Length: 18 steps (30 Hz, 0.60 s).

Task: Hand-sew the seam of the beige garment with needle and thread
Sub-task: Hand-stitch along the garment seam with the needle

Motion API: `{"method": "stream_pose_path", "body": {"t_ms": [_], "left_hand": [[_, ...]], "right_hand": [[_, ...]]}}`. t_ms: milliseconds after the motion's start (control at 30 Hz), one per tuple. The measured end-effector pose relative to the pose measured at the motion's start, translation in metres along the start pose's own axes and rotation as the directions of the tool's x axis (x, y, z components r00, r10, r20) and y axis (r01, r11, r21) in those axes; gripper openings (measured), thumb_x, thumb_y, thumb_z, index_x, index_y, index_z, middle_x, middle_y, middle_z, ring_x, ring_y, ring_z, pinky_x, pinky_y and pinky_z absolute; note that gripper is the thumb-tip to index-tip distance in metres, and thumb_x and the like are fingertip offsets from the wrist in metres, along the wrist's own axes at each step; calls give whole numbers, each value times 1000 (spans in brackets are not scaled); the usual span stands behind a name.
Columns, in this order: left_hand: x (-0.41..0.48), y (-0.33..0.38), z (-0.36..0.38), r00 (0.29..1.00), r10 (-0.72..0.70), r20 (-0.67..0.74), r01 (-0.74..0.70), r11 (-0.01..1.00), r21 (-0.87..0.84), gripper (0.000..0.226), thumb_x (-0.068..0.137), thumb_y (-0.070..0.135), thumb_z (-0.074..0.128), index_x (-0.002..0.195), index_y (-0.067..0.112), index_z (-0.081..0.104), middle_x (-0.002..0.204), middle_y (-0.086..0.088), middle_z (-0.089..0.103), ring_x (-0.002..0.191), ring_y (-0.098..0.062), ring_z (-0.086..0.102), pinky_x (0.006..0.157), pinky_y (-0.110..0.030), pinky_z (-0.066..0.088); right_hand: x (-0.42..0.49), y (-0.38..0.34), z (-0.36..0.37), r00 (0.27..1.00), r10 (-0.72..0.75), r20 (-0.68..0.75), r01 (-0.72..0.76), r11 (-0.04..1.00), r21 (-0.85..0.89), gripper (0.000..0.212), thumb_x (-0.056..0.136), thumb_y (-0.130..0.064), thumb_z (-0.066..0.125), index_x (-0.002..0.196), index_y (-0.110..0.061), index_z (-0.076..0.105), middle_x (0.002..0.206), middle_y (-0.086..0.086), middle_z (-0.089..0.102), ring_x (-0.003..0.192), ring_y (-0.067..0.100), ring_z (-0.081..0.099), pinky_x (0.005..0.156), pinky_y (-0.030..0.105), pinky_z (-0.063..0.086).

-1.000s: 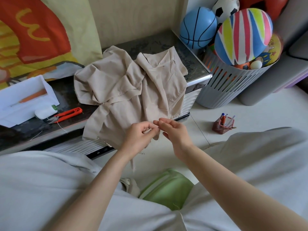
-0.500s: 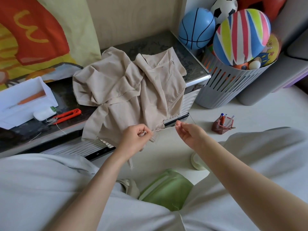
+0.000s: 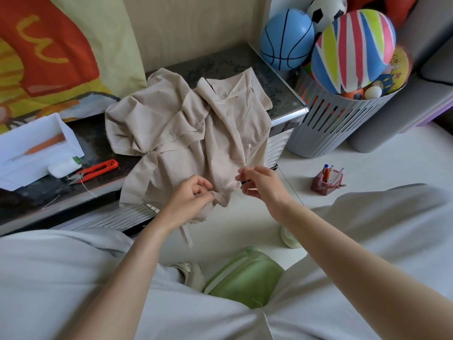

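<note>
Beige garment (image 3: 186, 123): lies crumpled on the dark tabletop (image 3: 220, 62); its lower edge spills over the front lip towards the person's lap, and both hands meet there.
Left hand (image 3: 190, 196): the fingers are curled, with thumb and forefinger pinching a fold of the hanging edge.
Right hand (image 3: 261, 184): forefinger and thumb are pressed together on a small bunched peak of the cloth, near the left hand's pinch; the other fingers are loosely fanned.
Needle and thread: too fine to make out, so I cannot tell whether the right fingers hold the needle along with the cloth.
Step in hand: most likely placing the next stitch in the short stretch of seam between the two pinches.
Doing it well: smooth out the gather at the right pinch first. Hold that stretch flat and lightly taut so the layers line up. Take a small bite close to the seam line, then draw the thread only until it sits snug.
Risk: pulling too hard would probably pucker this soft cloth. The bulk on the tabletop may drag the edge away, and slack thread could catch in the folds.
Within reach: red thread snips (image 3: 98, 169) lie on the tabletop left of the garment, just beside a white box (image 3: 36, 148), handy for trimming later.
</note>
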<state>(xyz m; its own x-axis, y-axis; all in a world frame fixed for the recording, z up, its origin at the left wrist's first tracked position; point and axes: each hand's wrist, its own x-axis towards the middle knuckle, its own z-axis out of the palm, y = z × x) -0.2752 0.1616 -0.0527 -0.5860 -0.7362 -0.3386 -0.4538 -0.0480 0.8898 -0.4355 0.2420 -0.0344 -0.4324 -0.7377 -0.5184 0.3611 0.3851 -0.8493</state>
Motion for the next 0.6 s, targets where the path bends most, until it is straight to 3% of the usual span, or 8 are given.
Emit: {"method": "stream_pose_path", "body": {"t_ms": [67,133,267,467,600], "left_hand": [[-4,5,-5,999,-27,24,28,999,-46,11,84,4,61,87,12,53,69,-6,50,64,-14,42,57,-20,33],[-8,8,-8,999,-35,42,39,995,-97,16,74,15,64,84,13,52,68,-5,48,65,-10,43,61,-20,34],[-10,9,-13,999,-37,-4,36,991,-128,16,67,20,54,82,15,52,61,6,51,62,-5,46,65,-22,35],[-14,10,-18,999,-34,17,35,996,-77,18,80,20,64,95,12,60,69,-2,45,73,-17,39,61,-23,31],[-16,10,-18,996,-43,81,43,999,1,14,85,20,69,93,10,66,82,-8,50,78,-17,44,71,-26,34]], "right_hand": [[-3,2,13,995,-60,78,69,990,-123,22,94,-5,45,77,-12,57,84,3,66,48,8,50,54,17,46],[-6,6,24,986,-91,139,116,975,-188,23,95,-5,43,78,-9,56,85,12,65,44,7,48,50,18,44],[-9,13,36,967,-120,224,194,918,-346,21,98,-9,40,82,-10,53,60,2,57,44,8,51,48,18,43],[-1,15,24,972,-174,157,220,906,-361,22,97,-6,42,79,-12,54,59,2,57,41,5,51,46,16,42],[1,13,16,970,-202,137,238,909,-343,26,97,-6,42,77,-16,54,58,-2,58,41,2,46,45,14,39]]}}
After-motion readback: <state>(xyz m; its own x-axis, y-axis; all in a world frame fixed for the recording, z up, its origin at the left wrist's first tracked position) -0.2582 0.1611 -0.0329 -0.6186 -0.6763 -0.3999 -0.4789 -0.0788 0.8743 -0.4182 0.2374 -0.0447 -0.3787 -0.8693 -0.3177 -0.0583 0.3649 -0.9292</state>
